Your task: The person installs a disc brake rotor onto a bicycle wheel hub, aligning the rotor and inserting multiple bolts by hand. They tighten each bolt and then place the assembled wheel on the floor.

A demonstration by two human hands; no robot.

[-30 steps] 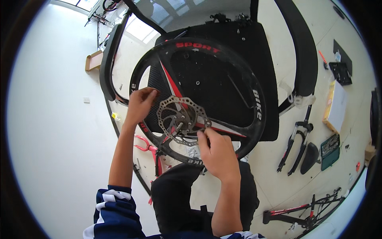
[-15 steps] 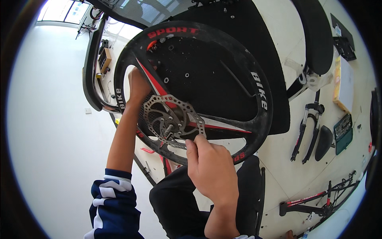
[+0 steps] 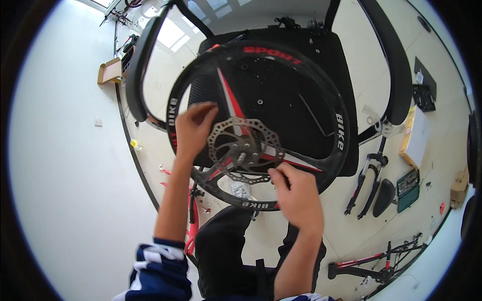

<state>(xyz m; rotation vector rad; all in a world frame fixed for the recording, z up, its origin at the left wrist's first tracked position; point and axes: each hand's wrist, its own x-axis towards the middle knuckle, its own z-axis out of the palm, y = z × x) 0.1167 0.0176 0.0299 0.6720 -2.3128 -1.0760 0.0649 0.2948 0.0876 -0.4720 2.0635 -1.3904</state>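
A black three-spoke bicycle wheel (image 3: 340,108) with red and white stripes rests on the black seat of a chair. A drilled metal brake disc (image 3: 268,131) sits around the hub, with an axle (image 3: 242,158) sticking up through its middle. My left hand (image 3: 193,129) hovers beside the disc's upper left edge. Its fingers are curled into a pinch, and motion blurs anything held there. At the lower right of the disc my right hand (image 3: 301,195) has thumb and forefinger closed at the disc's edge; a small part there could be hidden.
An L-shaped hex key (image 3: 316,115) and a small washer (image 3: 260,102) lie on the chair seat (image 3: 281,80), seen through the wheel. On the floor at right are a suspension fork (image 3: 369,178), a saddle (image 3: 384,198), a green tool case (image 3: 408,190) and a bike frame (image 3: 361,262).
My left hand has come back from the seat, through the wheel's opening, to beside the disc. My right hand stays at the disc's edge. The whole view has shifted.
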